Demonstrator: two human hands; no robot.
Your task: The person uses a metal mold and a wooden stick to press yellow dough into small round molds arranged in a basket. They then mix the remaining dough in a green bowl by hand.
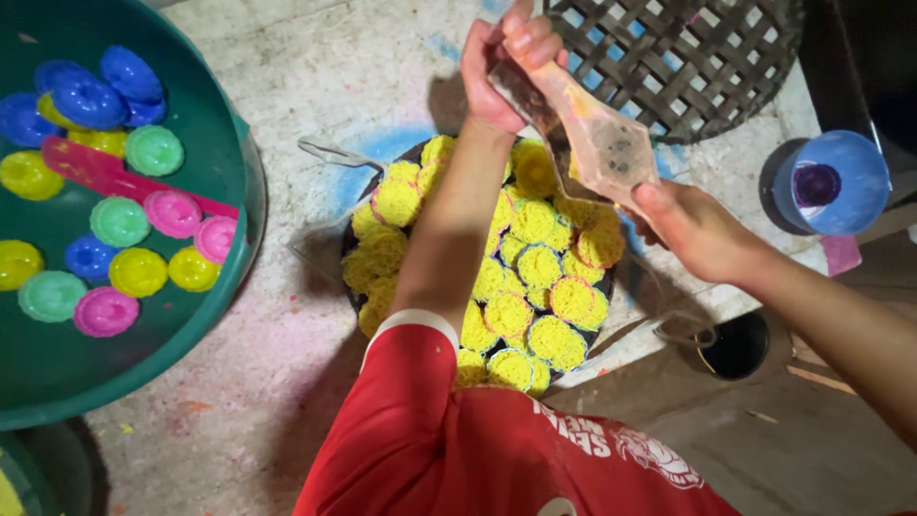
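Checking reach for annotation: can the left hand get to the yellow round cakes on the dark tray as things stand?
Probably yes, once it lets go. The left hand is gripping the top of a clear bag together with the right hand. The yellow cakes lie uncovered directly below, nothing between.

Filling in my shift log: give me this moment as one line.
left hand: grips clear bag top | right hand: holds bag's lower end | below: tray of yellow noodle nests

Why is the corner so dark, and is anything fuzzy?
Head view: light falls on the middle, so the yellow cakes and moulds look bright; the right edge and bottom corner sink into shadow; the left hand and piping bag are slightly motion-blurred.
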